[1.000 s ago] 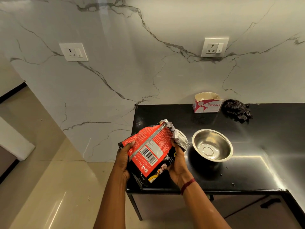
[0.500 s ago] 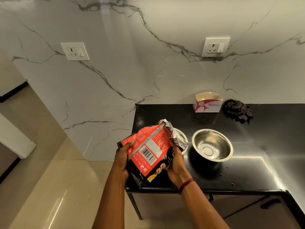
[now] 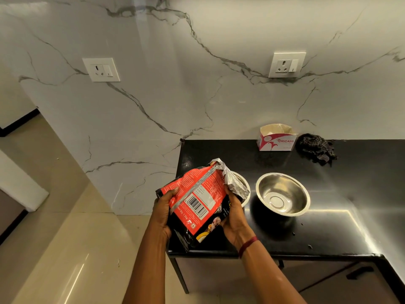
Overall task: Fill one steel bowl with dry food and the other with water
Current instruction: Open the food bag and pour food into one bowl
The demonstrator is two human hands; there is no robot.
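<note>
Both hands hold a red and black dry food bag in the air, just left of the empty steel bowl that stands on the black table. The left hand grips the bag's left edge, fingers curled behind it and the thumb pressed on the printed back near the barcode. The right hand, a red thread tied at its wrist, is closed round the bag's right side, just under the crumpled silver mouth. The bag is tilted, mouth up and leaning towards the empty steel bowl. A second steel bowl sits just left of the empty one, close beside it, and is mostly hidden behind the bag's mouth, so what it holds cannot be told. Behind the empty steel bowl, against the marble wall, stands an opened Origami tissue box, and to that box's right, farther back and right of the bowl, lies a dark checked cloth. A few small specks lie on the table in front of the empty bowl.
</note>
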